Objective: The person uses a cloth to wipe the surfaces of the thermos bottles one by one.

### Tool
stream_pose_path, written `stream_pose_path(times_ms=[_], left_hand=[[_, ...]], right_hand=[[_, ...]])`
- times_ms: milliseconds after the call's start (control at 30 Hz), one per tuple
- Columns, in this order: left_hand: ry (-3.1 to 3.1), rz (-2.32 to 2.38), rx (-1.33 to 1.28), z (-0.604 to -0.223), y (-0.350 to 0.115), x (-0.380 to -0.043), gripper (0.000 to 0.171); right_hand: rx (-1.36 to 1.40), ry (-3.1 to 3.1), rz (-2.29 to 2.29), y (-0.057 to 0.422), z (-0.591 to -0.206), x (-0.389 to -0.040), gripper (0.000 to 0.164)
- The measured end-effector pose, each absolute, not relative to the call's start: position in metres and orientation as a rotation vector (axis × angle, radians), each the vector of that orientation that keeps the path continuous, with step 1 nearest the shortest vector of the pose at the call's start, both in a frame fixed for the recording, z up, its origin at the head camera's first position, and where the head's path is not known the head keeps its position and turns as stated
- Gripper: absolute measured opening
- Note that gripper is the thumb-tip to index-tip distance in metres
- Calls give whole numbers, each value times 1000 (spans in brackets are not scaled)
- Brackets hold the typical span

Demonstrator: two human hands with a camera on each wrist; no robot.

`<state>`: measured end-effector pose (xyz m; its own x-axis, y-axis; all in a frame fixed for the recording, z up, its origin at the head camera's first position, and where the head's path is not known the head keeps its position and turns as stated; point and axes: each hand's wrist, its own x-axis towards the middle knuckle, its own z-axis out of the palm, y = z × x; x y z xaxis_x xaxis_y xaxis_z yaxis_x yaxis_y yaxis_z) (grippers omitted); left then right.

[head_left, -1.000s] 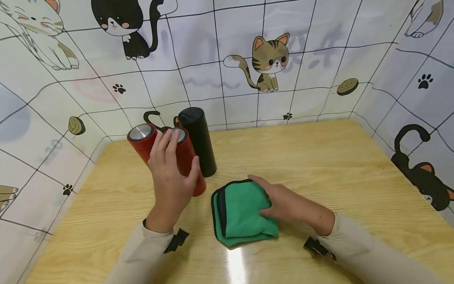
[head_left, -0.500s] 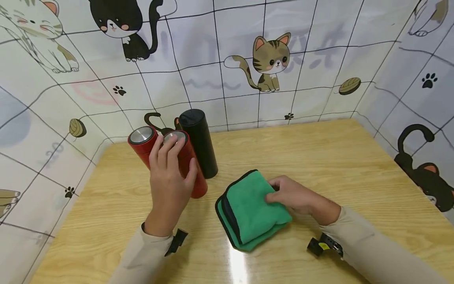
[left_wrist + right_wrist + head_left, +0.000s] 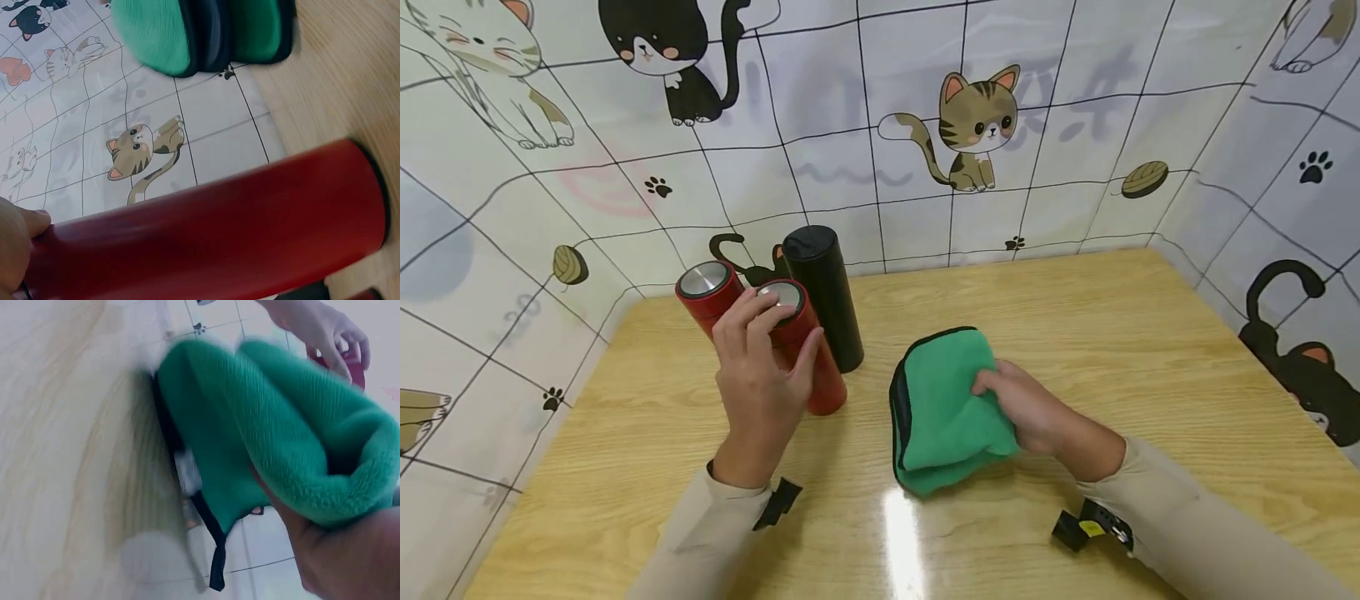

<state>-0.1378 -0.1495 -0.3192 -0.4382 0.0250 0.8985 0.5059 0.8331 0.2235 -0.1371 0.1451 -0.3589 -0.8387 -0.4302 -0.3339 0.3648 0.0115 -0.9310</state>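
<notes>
My left hand [image 3: 758, 392] grips the upper part of a red thermos [image 3: 827, 379] with a silver lid top, thumb on its right side. In the left wrist view the red thermos [image 3: 212, 231] fills the lower part, with its base by the wood. On the right, my right hand [image 3: 1033, 412] pinches a folded green towel [image 3: 951, 396] with black edging by its right side. The towel looks lifted off the table. In the right wrist view the towel [image 3: 269, 425] shows its folded layers, a black border and a hanging loop. Some right fingers are hidden behind it.
A second red thermos [image 3: 703, 300] stands just left of the held one, partly behind my left hand. Behind them is a tall black tumbler [image 3: 827, 292]. The wooden table [image 3: 1075, 333] meets a cat-print wall covering [image 3: 820, 100] at the back and sides.
My right hand has taken hold of the green towel, lifted and turned it, and moved it toward the back right. My left hand stays at the red thermos, its fingers now more curled over it.
</notes>
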Motion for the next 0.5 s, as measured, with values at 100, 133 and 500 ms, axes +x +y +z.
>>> stream_pose_path(times_ms=[100, 133, 500], left_hand=[[-1918, -635, -436, -319, -144, -139, 49], [-1903, -655, -449, -319, -142, -139, 50], [-1922, -810, -696, -319, -106, -113, 69]], right_hand=[[-46, 1881, -1979, 144, -349, -131, 28], [-51, 1956, -2001, 143, -346, -129, 29], [-287, 2426, -1993, 134, -335, -103, 33]])
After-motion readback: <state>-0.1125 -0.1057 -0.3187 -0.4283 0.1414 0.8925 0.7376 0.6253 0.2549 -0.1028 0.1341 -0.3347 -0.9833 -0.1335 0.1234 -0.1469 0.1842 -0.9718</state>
